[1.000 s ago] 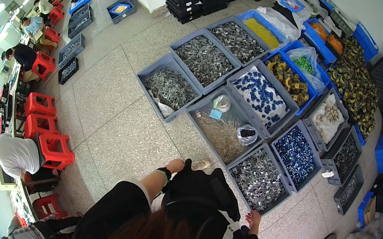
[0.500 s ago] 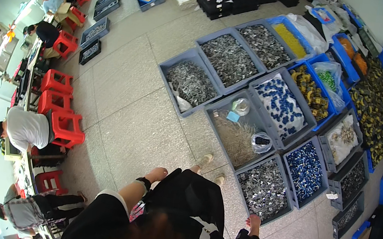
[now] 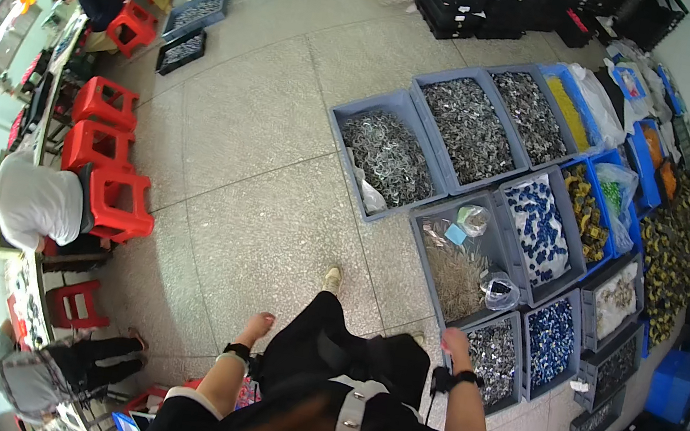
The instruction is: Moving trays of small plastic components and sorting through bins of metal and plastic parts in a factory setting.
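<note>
I am on my feet, with both arms hanging forward over the floor. My left hand is loosely closed with nothing visible in it, over the bare floor at my left. My right hand is also loosely closed and seems empty. In the picture it overlaps the left edge of a grey bin of small metal parts; I see no sign that it grips the bin. Dark bands with small devices circle both wrists. One light shoe shows ahead of my dark clothing.
Ahead right stand grey bins of metal pieces, blue-and-white parts and thin pins. Black crates are stacked behind. Along the left, red stools and seated people line a workbench. Tiled floor lies between.
The bins have shifted right in the view and the stools have come nearer, as I walk and turn. My right hand has swung forward, its fingers now more curled; my left has drawn back slightly.
</note>
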`<state>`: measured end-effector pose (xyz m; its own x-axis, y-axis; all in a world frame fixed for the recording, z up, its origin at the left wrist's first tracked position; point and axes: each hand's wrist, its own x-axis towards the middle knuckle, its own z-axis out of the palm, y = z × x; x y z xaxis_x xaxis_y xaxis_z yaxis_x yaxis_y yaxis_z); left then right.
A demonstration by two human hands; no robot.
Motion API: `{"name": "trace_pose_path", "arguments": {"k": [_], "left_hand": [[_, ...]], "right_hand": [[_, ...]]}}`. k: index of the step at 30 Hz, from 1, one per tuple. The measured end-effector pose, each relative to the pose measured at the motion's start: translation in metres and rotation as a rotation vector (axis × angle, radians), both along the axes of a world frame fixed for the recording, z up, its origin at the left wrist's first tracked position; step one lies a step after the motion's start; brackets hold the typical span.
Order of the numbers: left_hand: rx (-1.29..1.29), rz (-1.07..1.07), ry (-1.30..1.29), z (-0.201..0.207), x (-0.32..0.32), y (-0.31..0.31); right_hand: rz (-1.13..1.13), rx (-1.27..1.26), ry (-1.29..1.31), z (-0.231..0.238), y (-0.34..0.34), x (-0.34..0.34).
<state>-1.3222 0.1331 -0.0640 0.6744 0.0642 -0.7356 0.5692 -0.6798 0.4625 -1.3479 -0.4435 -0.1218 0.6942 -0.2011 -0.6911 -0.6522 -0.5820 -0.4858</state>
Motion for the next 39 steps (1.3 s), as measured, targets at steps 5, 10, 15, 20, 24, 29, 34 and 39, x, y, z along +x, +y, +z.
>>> {"name": "trace_pose_path", "arguments": {"k": [5, 10, 15, 20, 24, 29, 34, 39], "left_hand": [[-0.028, 0.276, 0.071, 0.026, 0.057, 0.092], [0.046, 0.29, 0.143, 0.035, 0.141, 0.129], [-0.002, 0.233, 0.168, 0.028, 0.246, 0.152], [-0.121, 0.353, 0.113, 0.037, 0.382, 0.179], [-0.101, -0.037, 0.001, 0.011, 0.501, 0.24], [-0.119, -0.018, 0.037, -0.025, 0.687, 0.26], [-0.046, -0.356, 0.154, 0.004, 0.838, 0.165], [0.106, -0.806, 0.285, -0.042, 1.033, 0.113]], "right_hand": [[-0.025, 0.113, -0.112, 0.087, 0.121, 0.143], [0.079, 0.02, -0.225, 0.09, 0.15, 0.222], [0.194, -0.143, -0.059, 0.068, 0.162, 0.284], [0.509, -0.27, 0.09, 0.006, 0.183, 0.337], [-0.047, -0.033, -0.028, 0.05, 0.232, 0.455], [-0.386, 0.165, -0.134, 0.101, 0.251, 0.554], [-0.735, -0.066, -0.11, 0.078, 0.27, 0.511], [-1.183, -0.337, -0.057, 0.086, 0.346, 0.44]]}}
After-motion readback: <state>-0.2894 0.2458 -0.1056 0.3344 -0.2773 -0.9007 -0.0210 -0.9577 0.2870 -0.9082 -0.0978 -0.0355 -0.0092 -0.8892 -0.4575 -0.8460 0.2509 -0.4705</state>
